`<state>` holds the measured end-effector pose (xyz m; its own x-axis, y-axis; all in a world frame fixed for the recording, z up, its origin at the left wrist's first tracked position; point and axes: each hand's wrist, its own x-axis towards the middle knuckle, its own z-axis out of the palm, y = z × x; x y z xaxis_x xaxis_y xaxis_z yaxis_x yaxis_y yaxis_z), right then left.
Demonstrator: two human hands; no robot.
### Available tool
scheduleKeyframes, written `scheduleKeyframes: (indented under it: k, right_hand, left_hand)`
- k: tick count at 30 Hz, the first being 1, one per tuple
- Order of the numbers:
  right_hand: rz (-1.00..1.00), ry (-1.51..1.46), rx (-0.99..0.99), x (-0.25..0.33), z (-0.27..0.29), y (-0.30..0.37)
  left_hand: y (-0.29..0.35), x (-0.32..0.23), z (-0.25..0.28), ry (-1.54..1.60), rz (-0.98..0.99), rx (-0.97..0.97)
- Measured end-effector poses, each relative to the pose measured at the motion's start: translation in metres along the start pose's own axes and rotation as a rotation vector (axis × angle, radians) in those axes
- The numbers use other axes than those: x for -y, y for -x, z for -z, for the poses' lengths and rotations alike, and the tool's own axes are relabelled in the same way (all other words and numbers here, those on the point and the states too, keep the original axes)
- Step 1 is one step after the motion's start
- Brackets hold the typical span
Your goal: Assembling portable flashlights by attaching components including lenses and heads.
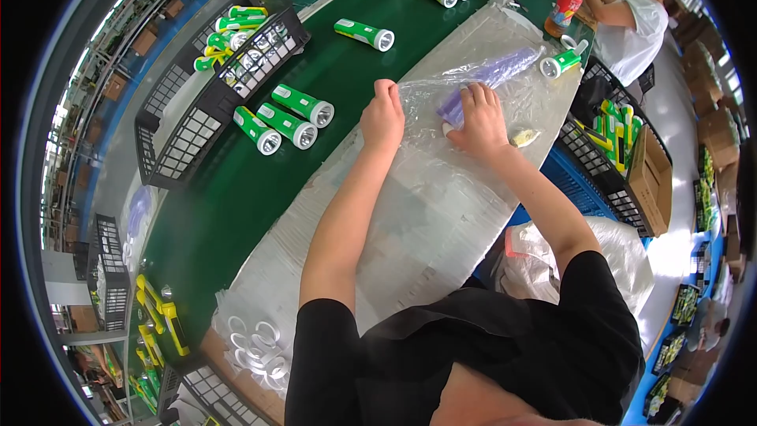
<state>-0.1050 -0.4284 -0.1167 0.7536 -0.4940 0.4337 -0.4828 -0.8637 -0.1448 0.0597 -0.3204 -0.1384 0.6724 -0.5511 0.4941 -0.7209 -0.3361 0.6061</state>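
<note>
A clear plastic bag [426, 93] lies crumpled on the sheet-covered bench, with a long purple-tinted stack [505, 68] inside or under it; I cannot make out the stack's pieces. My left hand [384, 117] is closed in a pinch on the bag's left edge, slightly raised. My right hand [479, 120] bends its fingers over the near end of the purple stack, gripping it through the film. Something small and white shows by its thumb. A green and white flashlight [561, 63] with a white ring beside it lies beyond my right hand.
Several flashlights [288, 126] lie on the green conveyor belt [205, 189] at left. A black crate [197, 130] of flashlights stands past it. White rings [260, 347] lie near left. A red-capped bottle [564, 8] and a co-worker [639, 28] are far right, another crate [603, 150] nearer.
</note>
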Motion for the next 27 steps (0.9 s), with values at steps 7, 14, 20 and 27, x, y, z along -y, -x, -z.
scheduleKeyframes:
  k: [7, 14, 20, 27]
  right_hand:
    - [0.071, 0.039, 0.119, 0.003, 0.014, -0.014]
    - [0.033, 0.05, 0.179, 0.005, 0.011, -0.021]
    - [0.088, 0.082, 0.363, 0.01, 0.017, -0.043]
    - [0.139, 0.05, 0.337, 0.001, 0.015, -0.046]
  left_hand:
    - [0.002, 0.001, 0.0, 0.012, 0.016, 0.019]
    - [0.005, 0.003, 0.0, -0.008, 0.031, 0.041]
    - [0.01, 0.012, -0.005, -0.009, -0.054, -0.006]
    - [0.016, 0.019, -0.009, -0.024, -0.053, -0.019]
